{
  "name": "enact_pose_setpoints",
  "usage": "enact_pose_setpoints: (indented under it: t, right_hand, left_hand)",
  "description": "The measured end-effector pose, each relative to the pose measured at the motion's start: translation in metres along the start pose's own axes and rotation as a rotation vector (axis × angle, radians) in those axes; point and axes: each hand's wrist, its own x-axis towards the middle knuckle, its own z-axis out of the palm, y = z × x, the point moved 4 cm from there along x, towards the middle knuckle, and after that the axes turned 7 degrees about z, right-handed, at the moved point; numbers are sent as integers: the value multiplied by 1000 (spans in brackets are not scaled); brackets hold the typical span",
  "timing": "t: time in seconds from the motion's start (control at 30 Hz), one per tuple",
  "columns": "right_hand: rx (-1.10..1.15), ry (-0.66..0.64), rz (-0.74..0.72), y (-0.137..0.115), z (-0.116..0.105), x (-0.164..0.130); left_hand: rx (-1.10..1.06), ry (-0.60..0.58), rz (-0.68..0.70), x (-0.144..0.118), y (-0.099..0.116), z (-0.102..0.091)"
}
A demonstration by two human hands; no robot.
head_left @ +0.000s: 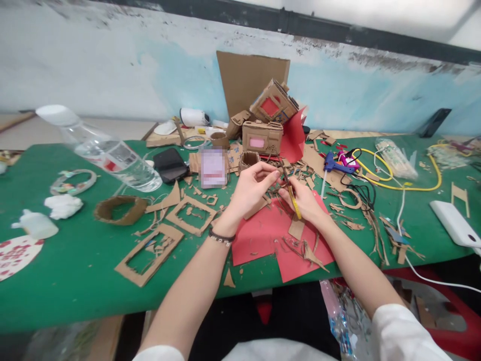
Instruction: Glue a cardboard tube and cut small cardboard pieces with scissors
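My right hand is closed around a slim yellow-handled tool whose dark, narrow tip points up and away from me. I cannot make out its exact kind. Facing it, my left hand has its thumb and fingers drawn together in a pinch near the tool's tip; whatever lies between them is hidden or too small to name. Both hands are above a red paper sheet strewn with torn cardboard scraps. Just beyond my left hand stands a small cardboard ring.
Cardboard camera models are stacked at the back before a cardboard panel. Leftward are cut cardboard frames, a phone and a tilted water bottle. Rightward lie a blue glue gun, a yellow cable and a white power bank.
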Motion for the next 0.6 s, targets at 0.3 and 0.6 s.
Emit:
enact_pose_setpoints:
  t: [0.3,0.6]
  right_hand:
    - [-69,-8,37,-2,4,-2]
    - [-214,46,47,0,7,1]
  left_hand:
    - [70,56,56,-1,-1,2]
    - [49,56,55,-2,0,5]
